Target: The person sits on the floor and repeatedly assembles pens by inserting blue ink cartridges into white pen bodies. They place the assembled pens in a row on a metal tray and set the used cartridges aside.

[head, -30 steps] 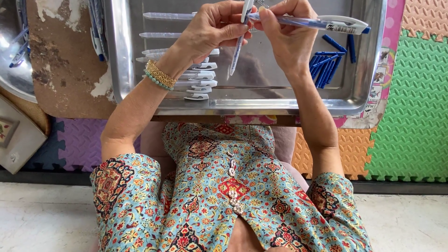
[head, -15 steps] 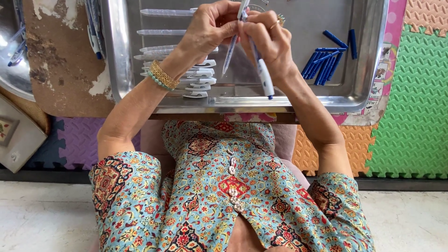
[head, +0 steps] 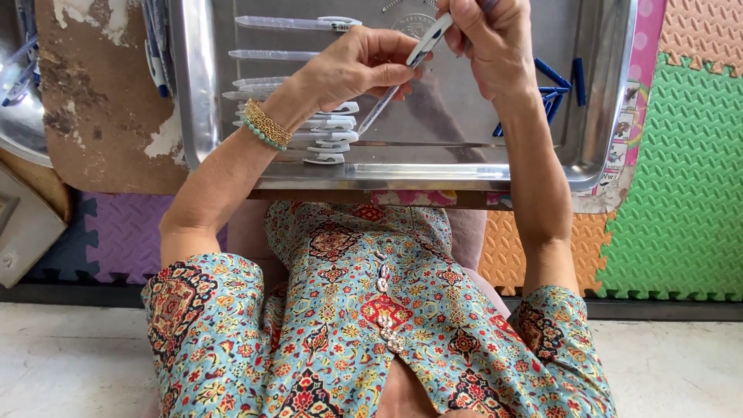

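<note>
Steel tray (head: 197, 101) is sitting on foam mats, shiny and flat. Left: clear pen barrels (head: 290, 54) are lying in a row, about nine, stack partly hidden. Left hand (head: 352, 66) is pinching one clear pen (head: 387, 97); right hand (head: 487, 39) is gripping its white clip end. Right: blue caps (head: 553, 85), roughly six.

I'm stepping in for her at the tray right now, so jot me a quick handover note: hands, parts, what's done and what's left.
Left hand: pinches the lower end of a clear pen barrel, held over the metal tray.
Right hand: grips the pen's white clip end.
Done: a row of finished-looking clear pens lies at the tray's left side.
Left: loose blue parts wait at the tray's right; the pen in hand is not yet laid down.
</note>
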